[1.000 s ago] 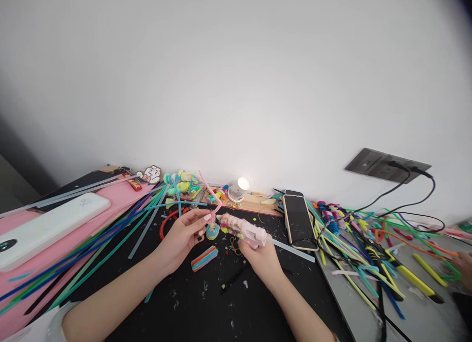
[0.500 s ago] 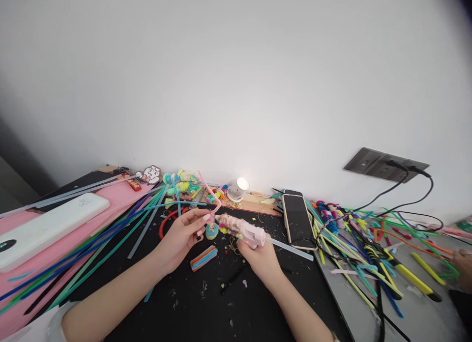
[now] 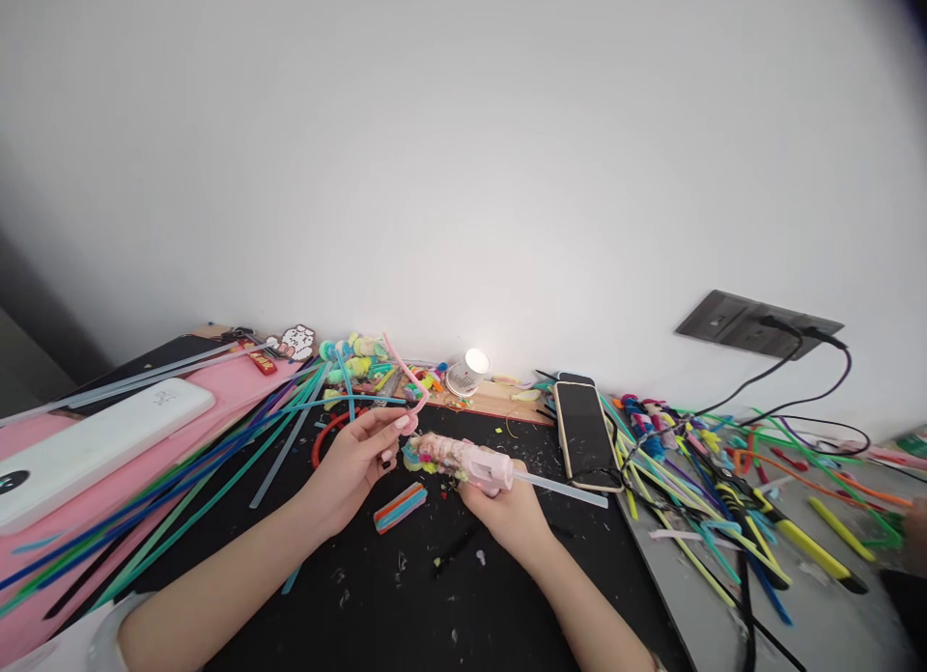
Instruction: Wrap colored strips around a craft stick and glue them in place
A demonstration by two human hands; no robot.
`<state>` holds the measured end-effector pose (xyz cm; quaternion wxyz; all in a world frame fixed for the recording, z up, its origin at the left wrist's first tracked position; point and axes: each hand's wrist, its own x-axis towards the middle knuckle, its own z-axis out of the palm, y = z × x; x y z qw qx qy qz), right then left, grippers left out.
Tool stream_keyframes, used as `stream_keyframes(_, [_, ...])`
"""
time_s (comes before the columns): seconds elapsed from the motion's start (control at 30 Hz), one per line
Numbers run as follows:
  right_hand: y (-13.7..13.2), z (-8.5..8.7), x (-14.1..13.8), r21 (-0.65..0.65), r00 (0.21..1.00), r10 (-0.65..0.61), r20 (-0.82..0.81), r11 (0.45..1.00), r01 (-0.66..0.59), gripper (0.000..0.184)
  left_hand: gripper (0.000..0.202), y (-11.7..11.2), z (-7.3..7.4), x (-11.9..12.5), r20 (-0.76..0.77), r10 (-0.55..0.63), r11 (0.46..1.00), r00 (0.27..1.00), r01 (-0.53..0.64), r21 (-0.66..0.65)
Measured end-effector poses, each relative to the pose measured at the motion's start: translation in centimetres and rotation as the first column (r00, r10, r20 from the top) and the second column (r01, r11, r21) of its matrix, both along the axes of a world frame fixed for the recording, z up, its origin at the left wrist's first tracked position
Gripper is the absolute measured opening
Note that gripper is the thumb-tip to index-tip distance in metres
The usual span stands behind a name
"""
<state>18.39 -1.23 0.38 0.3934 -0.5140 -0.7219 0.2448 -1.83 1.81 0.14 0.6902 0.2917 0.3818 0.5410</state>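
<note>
My left hand (image 3: 354, 469) pinches a bent pink pipe cleaner (image 3: 407, 367) between thumb and fingers, one end pointing up. My right hand (image 3: 511, 513) is wrapped round a pink hot glue gun (image 3: 487, 465), whose front is crusted with colourful bits. From its back sticks a clear glue stick (image 3: 569, 490). The gun's nose points left, just below the pipe cleaner; whether they touch I cannot tell. A small blue-green piece (image 3: 409, 454) shows partly behind the nose. Below, a bundle of short coloured pipe cleaners (image 3: 401, 508) lies on the black mat (image 3: 391, 604).
A lit white cup (image 3: 472, 368) stands by the wall. To the right lie a phone (image 3: 585, 431), yellow-black pliers (image 3: 797, 542) and loose pipe cleaners. Long pipe cleaners (image 3: 238, 469) and a white power bank (image 3: 108, 450) lie left. Another person's hand (image 3: 913, 532) blurs at far right.
The glue gun has shifted left and its nose has dropped below the pipe cleaner, now in front of the blue-green piece. The pipe cleaner moved slightly left.
</note>
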Motion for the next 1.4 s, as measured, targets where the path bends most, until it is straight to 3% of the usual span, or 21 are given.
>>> stream_keyframes(0.1, [0.1, -0.2, 0.1, -0.046, 0.999, -0.015, -0.033, 0.999, 0.013, 0.007, 0.028, 0.0, 0.1, -0.1, 0.005, 0.034, 0.999, 0.999, -0.034, 0.009])
stream_keyframes(0.17, [0.1, -0.2, 0.3, -0.021, 0.996, -0.088, -0.026, 0.996, 0.087, 0.009, 0.028, 0.0, 0.2, -0.1, -0.006, 0.053, 0.999, 0.999, -0.053, 0.013])
stream_keyframes(0.33, [0.0, 0.2, 0.7, 0.035, 0.936, -0.277, 0.217, 0.960, 0.276, 0.016, 0.028, 0.0, 0.3, -0.1, -0.056, 0.065, 0.997, 0.996, -0.063, 0.039])
stream_keyframes(0.5, [-0.1, 0.0, 0.7, 0.077, 0.809, -0.304, 0.502, 0.948, 0.308, 0.028, 0.026, -0.3, 0.3, 0.1, -0.238, 0.055, 0.992, 0.970, -0.025, 0.127])
stream_keyframes(0.6, [-0.2, -0.2, 0.6, 0.093, 0.743, -0.320, 0.588, 0.939, 0.331, 0.030, 0.023, -0.7, 0.7, 0.3, -0.340, 0.049, 0.982, 0.939, 0.016, 0.186])
stream_keyframes(0.77, [-0.6, 0.0, 0.2, 0.105, 0.745, -0.279, 0.606, 0.956, 0.273, 0.042, 0.020, -1.1, 1.3, 0.5, -0.443, 0.067, 0.971, 0.894, 0.044, 0.235])
stream_keyframes(0.9, [-0.8, 0.2, 0.2, 0.120, 0.799, -0.275, 0.534, 0.961, 0.251, 0.050, 0.017, -1.0, 1.3, 0.5, -0.497, 0.055, 0.961, 0.866, 0.090, 0.262])
stream_keyframes(1.0, [-0.8, 0.6, 0.4, 0.151, 0.907, -0.237, 0.347, 0.969, 0.196, 0.038, 0.014, -1.0, 1.1, 0.6, -0.532, 0.002, 0.946, 0.847, 0.170, 0.275])
stream_keyframes(1.1, [-0.9, 0.9, 0.4, 0.173, 0.989, -0.079, 0.126, 0.983, 0.057, 0.023, 0.010, -1.2, 0.9, 0.8, -0.564, -0.080, 0.901, 0.822, 0.302, 0.312])
stream_keyframes(1.23, [-1.0, 0.6, 0.1, 0.115, 0.998, 0.024, -0.050, 0.993, -0.018, 0.011, 0.009, -1.7, 0.7, 1.1, -0.619, -0.134, 0.847, 0.774, 0.414, 0.335])
stream_keyframes(1.4, [-0.8, 0.1, -0.2, 0.034, 0.983, -0.059, -0.172, 0.997, 0.065, 0.018, 0.007, -1.9, 0.9, 1.2, -0.590, -0.143, 0.869, 0.795, 0.386, 0.309])
